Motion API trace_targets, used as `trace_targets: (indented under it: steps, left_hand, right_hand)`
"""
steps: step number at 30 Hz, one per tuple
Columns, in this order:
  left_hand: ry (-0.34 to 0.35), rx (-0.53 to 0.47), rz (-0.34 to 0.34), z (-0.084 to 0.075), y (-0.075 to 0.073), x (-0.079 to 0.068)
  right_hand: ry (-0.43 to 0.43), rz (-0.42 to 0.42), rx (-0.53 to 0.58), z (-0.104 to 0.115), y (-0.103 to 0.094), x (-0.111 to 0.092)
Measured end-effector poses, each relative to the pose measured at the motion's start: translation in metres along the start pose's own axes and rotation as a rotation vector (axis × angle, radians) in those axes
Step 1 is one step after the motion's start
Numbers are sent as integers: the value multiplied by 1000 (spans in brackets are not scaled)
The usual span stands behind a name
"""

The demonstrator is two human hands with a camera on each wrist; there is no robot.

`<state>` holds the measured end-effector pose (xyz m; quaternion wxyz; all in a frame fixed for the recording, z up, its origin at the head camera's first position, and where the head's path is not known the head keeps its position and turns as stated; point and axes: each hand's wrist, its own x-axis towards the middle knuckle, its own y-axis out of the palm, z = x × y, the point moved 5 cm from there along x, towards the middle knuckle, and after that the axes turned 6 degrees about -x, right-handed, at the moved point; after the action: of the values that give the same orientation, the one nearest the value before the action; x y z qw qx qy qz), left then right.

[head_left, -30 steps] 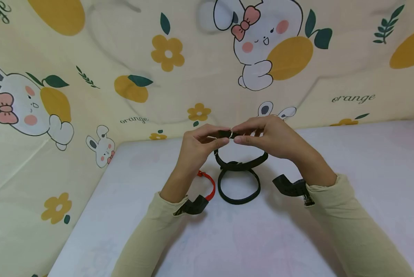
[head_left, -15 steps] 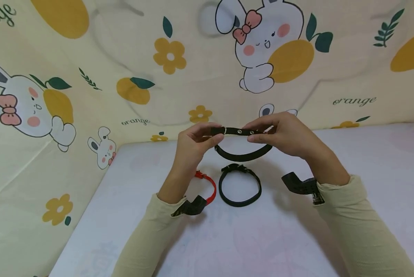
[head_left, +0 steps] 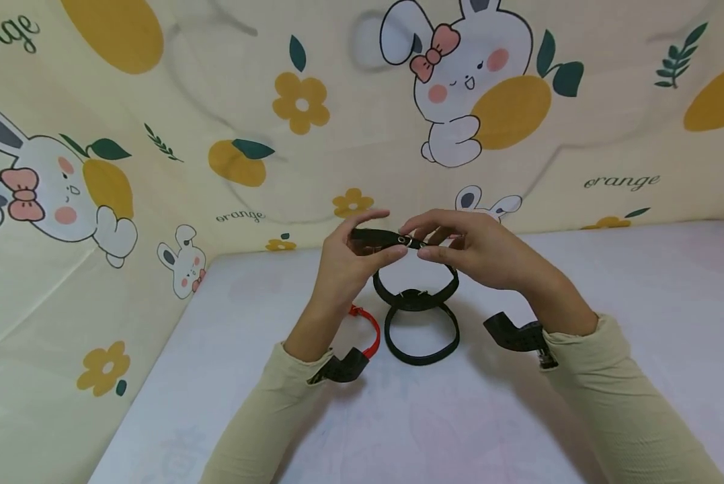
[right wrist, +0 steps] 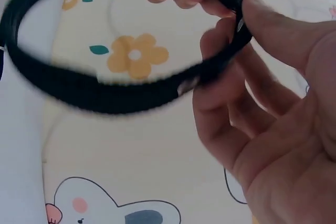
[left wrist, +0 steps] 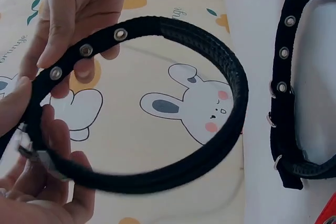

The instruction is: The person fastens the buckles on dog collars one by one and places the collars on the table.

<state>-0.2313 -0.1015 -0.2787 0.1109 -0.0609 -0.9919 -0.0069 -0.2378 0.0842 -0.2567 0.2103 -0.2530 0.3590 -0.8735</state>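
Observation:
A black collar (head_left: 378,237) with metal eyelets and a buckle is held in the air by both hands, formed into a loop. My left hand (head_left: 346,272) pinches it near the metal buckle (left wrist: 44,161), its index finger lifted off the strap in the head view. With thumb and fingers, my right hand (head_left: 479,249) grips the strap close to the left fingertips. Eyelets (left wrist: 85,50) show along the strap in the left wrist view. The fingers partly hide where the strap meets the buckle.
A second black collar (head_left: 422,360) lies looped on the white table (head_left: 434,423) below the hands. Left of it is a red collar (head_left: 375,329), partly behind the left wrist. A printed cloth (head_left: 313,161) hangs behind the table.
Half a second ago the hands were further apart, with the eyelet strap stretched between them. They have since come together again, and a length of strap now shows between the left thumb and index finger.

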Motion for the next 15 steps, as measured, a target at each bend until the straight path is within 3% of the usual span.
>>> trace_targets:
  steps: [4,9,12,15]
  left_hand:
    - [-8,-27,3,-1,0,2]
    - [-40,79,31,1,-1,4]
    - [-75,134,17,5,-3,4]
    - [-94,110,-17,7,-4,4]
  right_hand:
    - [-15,-6,19,1,-1,0]
    - [40,-76,54,-2,-9,0]
    - [49,-123,86,-5,-11,1]
    - [55,-151,120,-6,-10,1]
